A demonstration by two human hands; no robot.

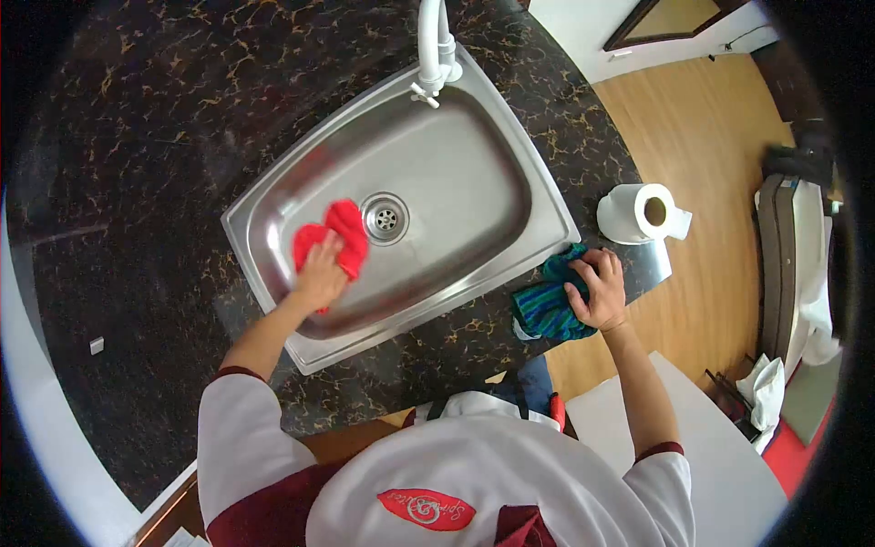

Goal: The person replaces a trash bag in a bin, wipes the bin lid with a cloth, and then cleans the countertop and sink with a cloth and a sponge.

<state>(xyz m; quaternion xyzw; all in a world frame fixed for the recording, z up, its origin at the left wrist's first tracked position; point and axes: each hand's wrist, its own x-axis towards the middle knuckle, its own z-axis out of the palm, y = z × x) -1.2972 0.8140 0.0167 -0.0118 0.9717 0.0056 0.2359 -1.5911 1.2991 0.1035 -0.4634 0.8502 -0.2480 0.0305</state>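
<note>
Inside the steel sink (456,173), my left hand (321,273) presses a bunched red cloth (344,221) against the basin floor, left of the drain (386,219). Its fingers are closed over the cloth and slightly blurred. My right hand (599,290) is at the counter's front edge, just outside the sink's right corner. Its curled fingers and thumb rest on a crumpled blue and green striped cloth (547,308). Part of that cloth is hidden under the palm.
A white faucet (432,46) rises at the sink's back corner. On the counter's right end lies a paper roll (627,214), near my right hand. Dark marbled counter (164,164) surrounds the sink. Beyond it are a wooden floor (702,118) and a white surface (697,447) at lower right.
</note>
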